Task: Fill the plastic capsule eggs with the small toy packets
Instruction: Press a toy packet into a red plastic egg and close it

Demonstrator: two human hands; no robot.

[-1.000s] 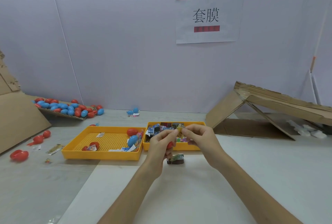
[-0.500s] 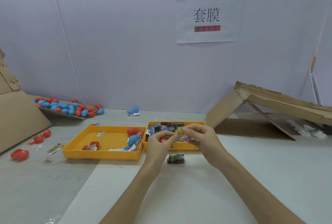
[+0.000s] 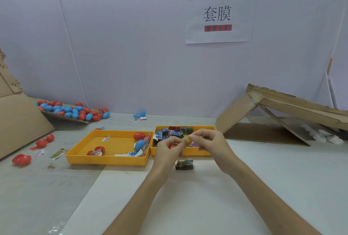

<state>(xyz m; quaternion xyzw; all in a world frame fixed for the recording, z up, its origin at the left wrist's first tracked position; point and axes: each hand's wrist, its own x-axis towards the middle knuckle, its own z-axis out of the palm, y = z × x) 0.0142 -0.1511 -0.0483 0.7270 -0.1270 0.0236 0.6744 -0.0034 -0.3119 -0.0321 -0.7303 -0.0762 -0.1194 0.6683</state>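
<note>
My left hand (image 3: 168,152) curls its grip round a red capsule egg (image 3: 172,147); my right hand (image 3: 210,145) pinches a yellow toy packet (image 3: 187,138) just above and right of it.

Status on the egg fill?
Left hand grips red egg. Right hand pinches yellow packet beside it, not yet in. Dark packet on table below hands, no obstruction.

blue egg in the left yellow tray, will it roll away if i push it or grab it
The blue egg looks smooth and rounded, so it would probably roll when nudged, though the raised wall of the left yellow tray should contain it. As a plastic capsule it is likely light and stiff. Its glossy surface may slip from a loose pinch.
</note>
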